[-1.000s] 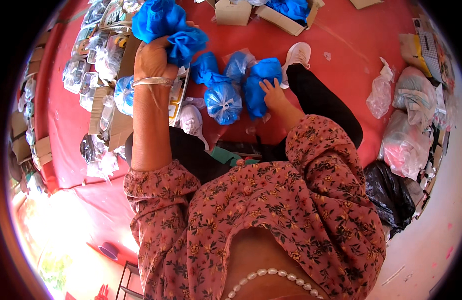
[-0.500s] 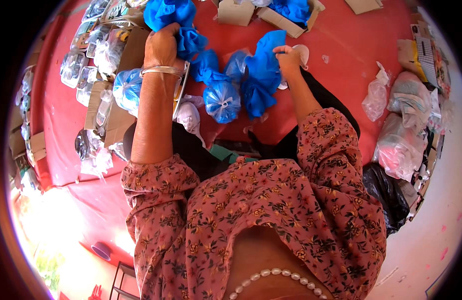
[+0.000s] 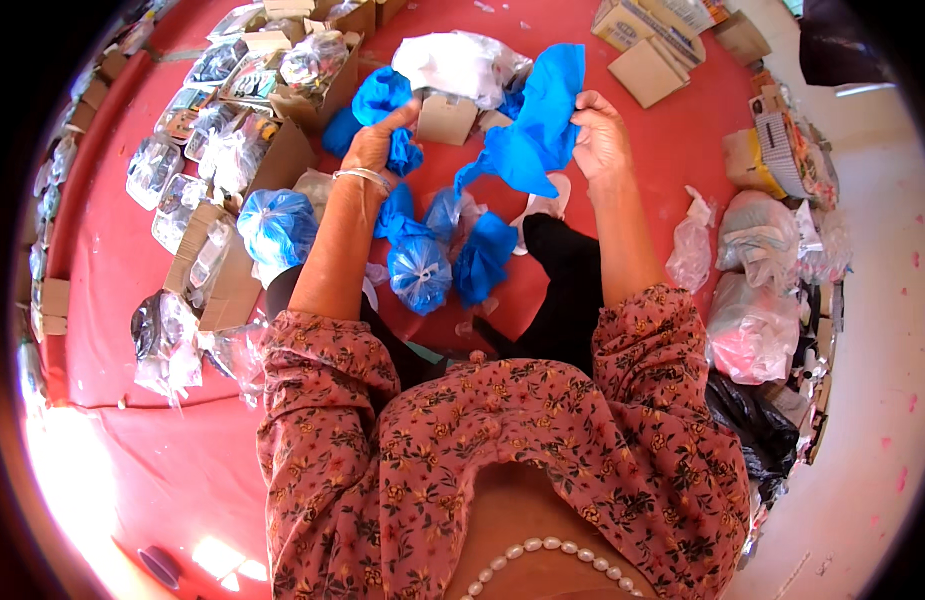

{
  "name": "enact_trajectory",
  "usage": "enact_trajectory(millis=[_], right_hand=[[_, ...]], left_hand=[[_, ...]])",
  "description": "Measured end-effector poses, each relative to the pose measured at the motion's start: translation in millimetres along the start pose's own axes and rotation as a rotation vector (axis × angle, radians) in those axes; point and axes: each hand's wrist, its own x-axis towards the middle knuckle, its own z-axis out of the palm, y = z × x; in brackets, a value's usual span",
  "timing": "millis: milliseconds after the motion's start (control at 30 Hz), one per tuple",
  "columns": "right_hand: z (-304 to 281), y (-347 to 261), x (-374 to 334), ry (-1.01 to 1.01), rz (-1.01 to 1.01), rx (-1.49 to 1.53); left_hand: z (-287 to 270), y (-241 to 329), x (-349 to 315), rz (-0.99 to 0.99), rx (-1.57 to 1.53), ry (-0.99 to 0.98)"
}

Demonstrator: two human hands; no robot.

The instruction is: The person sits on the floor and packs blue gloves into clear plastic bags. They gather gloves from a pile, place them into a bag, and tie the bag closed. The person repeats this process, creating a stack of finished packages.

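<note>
My right hand (image 3: pixel 601 142) pinches the edge of a bright blue fabric piece (image 3: pixel 538 135), which hangs spread out to the left of the fingers. My left hand (image 3: pixel 376 148) is closed on a crumpled blue fabric bundle (image 3: pixel 385 95), with its fingertips partly hidden. Below, between my legs, lie a knotted blue plastic bag (image 3: pixel 420 272) and another crumpled blue fabric piece (image 3: pixel 486 258) on the red floor covering. More blue fabric sits beside the left wrist.
Left of me stand cardboard boxes (image 3: pixel 283 160), clear packed containers (image 3: pixel 155 172) and a stuffed blue bag (image 3: pixel 278 228). Ahead lies a white plastic bag (image 3: pixel 461 65) by an open carton (image 3: pixel 448 120). Filled clear bags (image 3: pixel 751 330) and a black bag (image 3: pixel 753 425) line the right side.
My right hand has raised the blue fabric piece off the pile and spread it out. My left hand, still gripping its bundle, is nearer the right hand. The whole view has shifted.
</note>
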Motion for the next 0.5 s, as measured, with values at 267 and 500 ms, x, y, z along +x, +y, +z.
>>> enact_trajectory(millis=[267,500], right_hand=[[44.1,-36.7,-9.1,-0.172,-0.038,0.252],[38.0,-23.1,-3.4,-0.135,0.161,0.493]], left_hand=[[-4.3,-4.3,-4.0,-0.050,0.115,-0.160],[0.2,-29.2,3.8,-0.205,0.182,-0.407]])
